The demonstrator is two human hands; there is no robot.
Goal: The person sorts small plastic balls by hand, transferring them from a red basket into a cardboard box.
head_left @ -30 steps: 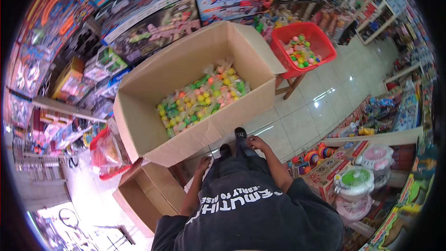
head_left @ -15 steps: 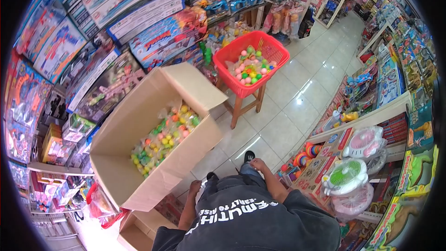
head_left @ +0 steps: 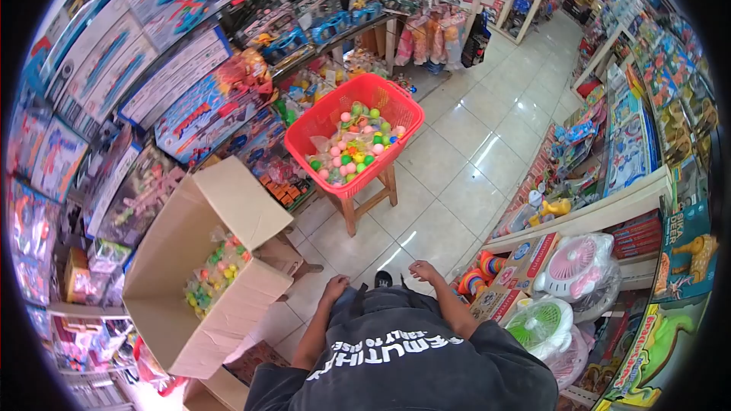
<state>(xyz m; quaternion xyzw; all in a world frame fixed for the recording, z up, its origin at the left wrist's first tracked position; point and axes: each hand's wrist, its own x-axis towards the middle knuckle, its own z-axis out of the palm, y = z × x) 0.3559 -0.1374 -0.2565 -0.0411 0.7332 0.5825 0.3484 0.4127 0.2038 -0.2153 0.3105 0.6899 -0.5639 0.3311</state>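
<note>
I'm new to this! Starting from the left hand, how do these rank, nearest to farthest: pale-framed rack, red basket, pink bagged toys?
From the left hand:
1. Red basket, ahead, on a stool
2. Pink bagged toys, hanging beyond, slightly right
3. Pale-framed rack, farther along the aisle, right

Wooden stool (head_left: 349, 215), red basket (head_left: 351, 187) directly on it, pale tiled floor (head_left: 435, 222) below

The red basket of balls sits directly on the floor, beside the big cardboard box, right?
Not quite: the head view shows the red basket of balls on a wooden stool, not directly on the floor. It does sit beside the big cardboard box.
</note>
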